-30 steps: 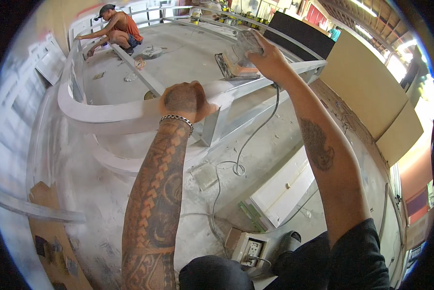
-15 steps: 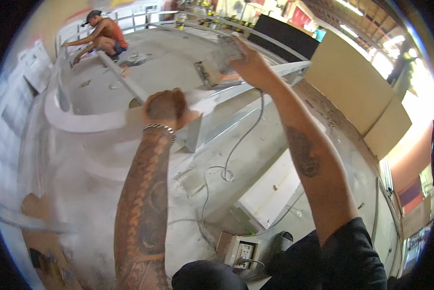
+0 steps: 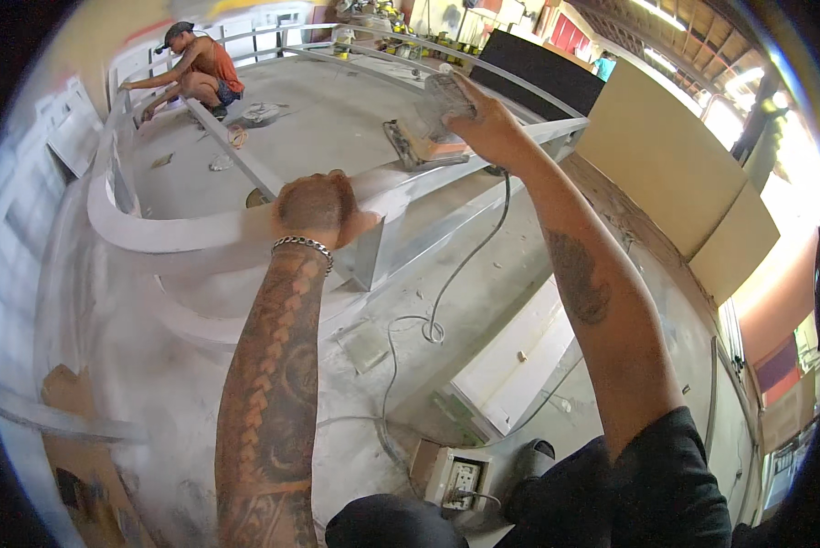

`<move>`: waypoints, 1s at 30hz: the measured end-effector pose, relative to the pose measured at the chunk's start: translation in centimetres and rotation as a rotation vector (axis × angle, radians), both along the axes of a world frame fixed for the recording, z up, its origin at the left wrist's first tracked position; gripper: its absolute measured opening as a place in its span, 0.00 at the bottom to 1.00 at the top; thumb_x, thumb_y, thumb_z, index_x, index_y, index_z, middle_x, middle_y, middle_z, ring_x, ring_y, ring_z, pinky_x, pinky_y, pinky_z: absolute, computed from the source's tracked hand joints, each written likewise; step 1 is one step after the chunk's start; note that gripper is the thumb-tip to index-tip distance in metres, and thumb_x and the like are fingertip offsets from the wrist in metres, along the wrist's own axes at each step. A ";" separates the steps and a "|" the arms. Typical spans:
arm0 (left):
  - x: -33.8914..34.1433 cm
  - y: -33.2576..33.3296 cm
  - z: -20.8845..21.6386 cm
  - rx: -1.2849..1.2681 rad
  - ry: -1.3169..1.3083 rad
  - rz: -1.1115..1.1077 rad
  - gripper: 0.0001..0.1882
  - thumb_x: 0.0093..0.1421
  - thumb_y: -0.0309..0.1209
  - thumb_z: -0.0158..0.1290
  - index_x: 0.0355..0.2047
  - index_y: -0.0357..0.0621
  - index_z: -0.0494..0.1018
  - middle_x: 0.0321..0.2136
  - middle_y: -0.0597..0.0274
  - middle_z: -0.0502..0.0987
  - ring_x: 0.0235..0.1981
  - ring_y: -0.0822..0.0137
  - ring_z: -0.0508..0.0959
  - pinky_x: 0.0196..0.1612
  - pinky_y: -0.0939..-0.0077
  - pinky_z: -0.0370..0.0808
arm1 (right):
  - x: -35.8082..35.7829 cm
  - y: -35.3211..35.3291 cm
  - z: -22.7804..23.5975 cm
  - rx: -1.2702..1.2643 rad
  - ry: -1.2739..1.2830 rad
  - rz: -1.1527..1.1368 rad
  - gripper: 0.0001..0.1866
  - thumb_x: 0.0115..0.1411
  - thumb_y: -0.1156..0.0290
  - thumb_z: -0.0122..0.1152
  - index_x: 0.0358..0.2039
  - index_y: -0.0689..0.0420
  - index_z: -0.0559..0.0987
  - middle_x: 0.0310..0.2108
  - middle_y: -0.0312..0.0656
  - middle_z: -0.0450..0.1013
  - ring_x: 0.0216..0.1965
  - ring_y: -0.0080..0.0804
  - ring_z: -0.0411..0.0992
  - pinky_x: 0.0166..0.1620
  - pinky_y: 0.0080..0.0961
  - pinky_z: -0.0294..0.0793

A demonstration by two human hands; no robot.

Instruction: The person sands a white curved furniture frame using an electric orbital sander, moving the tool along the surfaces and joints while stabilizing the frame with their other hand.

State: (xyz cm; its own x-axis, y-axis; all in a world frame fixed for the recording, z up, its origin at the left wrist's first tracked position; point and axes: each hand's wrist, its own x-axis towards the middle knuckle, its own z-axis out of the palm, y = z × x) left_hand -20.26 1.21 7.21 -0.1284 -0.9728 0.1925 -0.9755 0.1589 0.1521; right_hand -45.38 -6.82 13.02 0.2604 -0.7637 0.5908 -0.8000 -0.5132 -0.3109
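Observation:
My right hand (image 3: pixel 494 132) is wrapped round the dusty grey top of an electric sander (image 3: pixel 439 148), which has an orange lower body and a flat pad. The pad rests on the upper rail of a large whitish frame (image 3: pixel 168 235) with a rounded corner. Nearer to me, my left hand (image 3: pixel 317 206) is closed over that same rail, left of the sander and just above an upright; its fingertips are hidden behind the rail. From the sander a grey cord (image 3: pixel 470 258) drops to the floor.
A power outlet box (image 3: pixel 462 484) with a plug in it stands near my foot. Beside it lies a long white box-like piece (image 3: pixel 510 361). Another person (image 3: pixel 204 73) squats at the frame's far left. Large tan boards (image 3: pixel 656 155) and a black panel (image 3: pixel 533 78) stand at right.
The sander and my right hand have shifted slightly to the right along the rail. My left hand stays at the same spot on the rail.

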 end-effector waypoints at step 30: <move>0.4 0.7 0.1 -0.022 -0.009 0.023 0.32 0.52 0.57 0.60 0.47 0.44 0.80 0.44 0.55 0.83 0.48 0.59 0.82 0.54 0.66 0.75 | 3.6 -0.4 -1.3 -0.077 0.009 -0.069 0.44 0.54 0.59 0.57 0.71 0.50 0.54 0.52 0.70 0.71 0.54 0.66 0.71 0.58 0.47 0.70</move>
State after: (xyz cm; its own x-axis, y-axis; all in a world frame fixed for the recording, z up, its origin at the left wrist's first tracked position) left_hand -19.88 1.88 7.31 -0.1079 -0.9710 0.2133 -0.9803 0.1396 0.1396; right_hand -41.81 -7.21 11.68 0.2138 -0.7322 0.6466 -0.8368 -0.4788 -0.2655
